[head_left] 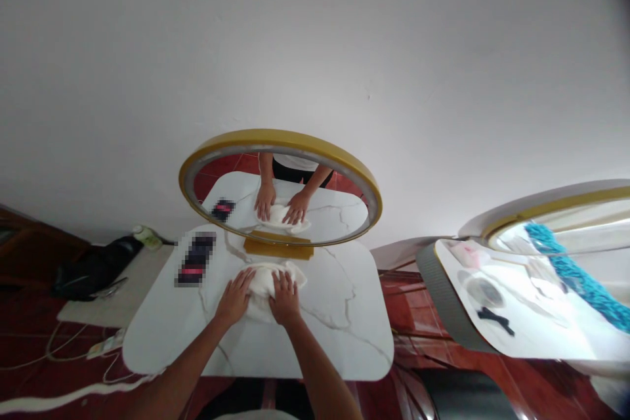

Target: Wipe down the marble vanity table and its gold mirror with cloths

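Note:
A crumpled white cloth [266,277] lies on the white marble-patterned table [339,315], just in front of a round gold-framed mirror [280,143]. My left hand [235,297] rests on the cloth's left side with its fingers stretched flat. Pressed on the cloth's right side is my right hand [284,296], fingers together and lying flat. The mirror reflects both hands and the cloth.
A dark phone-like object [195,258] lies on the table's left part. A black bag [91,268] and cables [105,343] sit on the floor at left. At right stands a second white table [526,325] with another mirror [556,210] and a turquoise cloth [575,269].

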A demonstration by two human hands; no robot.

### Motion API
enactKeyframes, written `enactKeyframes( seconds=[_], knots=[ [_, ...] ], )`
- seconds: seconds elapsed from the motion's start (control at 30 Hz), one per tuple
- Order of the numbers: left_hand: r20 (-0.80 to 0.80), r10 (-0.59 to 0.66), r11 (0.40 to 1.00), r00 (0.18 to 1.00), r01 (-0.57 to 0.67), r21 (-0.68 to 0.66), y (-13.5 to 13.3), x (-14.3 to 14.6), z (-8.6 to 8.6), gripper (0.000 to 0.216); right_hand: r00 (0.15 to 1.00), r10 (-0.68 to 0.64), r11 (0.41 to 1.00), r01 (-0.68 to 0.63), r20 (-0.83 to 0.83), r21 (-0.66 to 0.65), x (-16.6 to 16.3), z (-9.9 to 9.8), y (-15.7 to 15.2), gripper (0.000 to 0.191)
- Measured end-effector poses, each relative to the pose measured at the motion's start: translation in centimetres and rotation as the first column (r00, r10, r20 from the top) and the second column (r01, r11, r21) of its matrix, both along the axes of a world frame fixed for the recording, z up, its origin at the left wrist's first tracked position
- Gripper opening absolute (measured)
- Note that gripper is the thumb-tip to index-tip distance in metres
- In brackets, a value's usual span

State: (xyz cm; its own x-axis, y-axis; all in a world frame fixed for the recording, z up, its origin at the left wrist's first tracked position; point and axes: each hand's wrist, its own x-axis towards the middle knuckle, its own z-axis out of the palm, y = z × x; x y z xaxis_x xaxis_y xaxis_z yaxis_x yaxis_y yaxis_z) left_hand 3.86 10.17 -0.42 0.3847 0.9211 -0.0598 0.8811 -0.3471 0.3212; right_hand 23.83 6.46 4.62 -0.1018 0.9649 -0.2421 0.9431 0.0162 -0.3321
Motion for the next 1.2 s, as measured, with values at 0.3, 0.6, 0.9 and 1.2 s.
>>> enactKeyframes(
  seconds=[0.3, 0.6, 0.9, 1.2],
  knots=[
    [0.246, 0.195, 0.966, 0.949, -0.230, 0.121, -4.4, 2.7, 0.1, 0.047, 0.994, -0.106, 0.994, 0.105, 0.014, 0.011, -1.8, -0.8, -4.4, 0.074],
    [0.361, 0.384, 0.894, 0.850, -0.440, 0.083, -8.1, 4.7, -1.4, 0.055, 0.937, 0.194, 0.976, -0.213, -0.292, -0.037, -2.2, 0.1, -9.1, 0.079],
    [0.233, 0.350, 0.906, 0.907, -0.392, 0.163, -8.4, 1.8, -1.9, 0.063, 0.831, 0.425, 0.900, -0.431, -0.360, 0.067, 0.8, 2.2, -10.9, 0.091],
    [0.254, 0.234, 0.956, 0.938, -0.270, 0.115, -4.7, -1.8, -2.2, 0.068, 0.861, 0.439, 0.897, -0.436, -0.258, 0.069, -3.6, 0.9, -9.5, 0.083]
  ],
)
